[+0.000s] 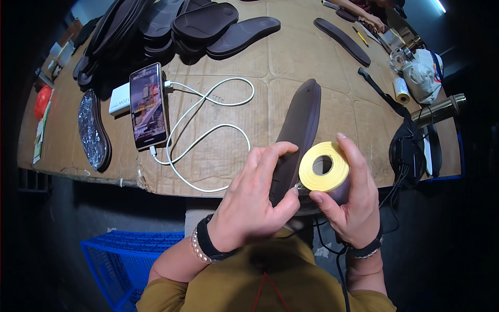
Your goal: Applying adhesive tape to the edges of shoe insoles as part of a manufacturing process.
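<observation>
table under your work, brown cover creased. pile of dark soles on its far left part; blue crate below the near edge, left of you. one dark sole lies in front of you, long axis away from you, near end at the table edge, partly behind your hands. your left hand is over its near left side, index and thumb spread apart; cannot tell whether the fingers grip it. your right hand holds the roll, pale yellow, between thumb and fingers, hole facing up toward you, overlapping the sole's right edge in view. phone left of the sole, white cable between.
</observation>
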`<state>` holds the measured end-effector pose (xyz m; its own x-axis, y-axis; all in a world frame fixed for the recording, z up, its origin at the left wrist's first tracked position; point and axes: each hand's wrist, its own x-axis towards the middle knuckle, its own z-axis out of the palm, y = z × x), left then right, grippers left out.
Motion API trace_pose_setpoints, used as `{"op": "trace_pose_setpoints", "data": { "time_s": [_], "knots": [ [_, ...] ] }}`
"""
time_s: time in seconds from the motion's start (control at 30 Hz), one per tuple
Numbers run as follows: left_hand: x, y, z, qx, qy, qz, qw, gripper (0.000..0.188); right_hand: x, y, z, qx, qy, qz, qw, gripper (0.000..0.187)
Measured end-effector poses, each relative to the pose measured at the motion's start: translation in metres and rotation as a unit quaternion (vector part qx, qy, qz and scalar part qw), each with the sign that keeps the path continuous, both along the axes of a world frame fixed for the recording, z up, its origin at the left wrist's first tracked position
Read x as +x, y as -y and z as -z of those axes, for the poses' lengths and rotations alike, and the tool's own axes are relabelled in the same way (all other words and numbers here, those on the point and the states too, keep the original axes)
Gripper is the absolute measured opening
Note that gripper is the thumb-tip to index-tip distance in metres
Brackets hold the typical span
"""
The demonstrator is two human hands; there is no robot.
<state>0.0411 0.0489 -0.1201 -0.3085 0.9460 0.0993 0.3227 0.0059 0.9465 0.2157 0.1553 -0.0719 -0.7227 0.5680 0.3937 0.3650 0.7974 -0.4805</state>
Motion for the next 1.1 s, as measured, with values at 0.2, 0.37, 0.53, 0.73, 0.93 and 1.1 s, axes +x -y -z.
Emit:
{"op": "trace_pose_setpoints", "data": {
  "time_s": [0.2, 0.37, 0.53, 0.73, 0.93, 1.1],
  "knots": [
    [-0.002, 0.002, -0.003, -0.02, -0.016, 0.009, 1.0, 0.063, 0.008, -0.014, -0.004, -0.03, -0.031, -0.012, 0.999, 0.085],
    [0.0, 0.002, -0.006, -0.017, -0.019, 0.016, 1.0, 0.063, -0.008, -0.011, -0.003, 0.095, -0.034, 0.068, 0.993, 0.084],
    [-0.002, 0.001, -0.004, -0.004, -0.031, 0.02, 0.999, 0.064, -0.012, -0.009, 0.002, 0.095, -0.023, 0.094, 0.991, 0.083],
    [-0.003, 0.001, -0.003, 0.001, -0.03, 0.023, 0.999, 0.064, -0.015, -0.009, 0.005, 0.094, -0.016, 0.098, 0.991, 0.083],
    [-0.005, 0.0, 0.0, 0.025, -0.046, 0.026, 0.998, 0.065, -0.016, -0.006, 0.007, 0.09, -0.003, 0.113, 0.99, 0.081],
    [-0.006, -0.005, -0.006, 0.019, -0.054, 0.021, 0.998, 0.063, -0.014, -0.009, 0.007, 0.084, 0.006, 0.116, 0.99, 0.081]
  ]
}}
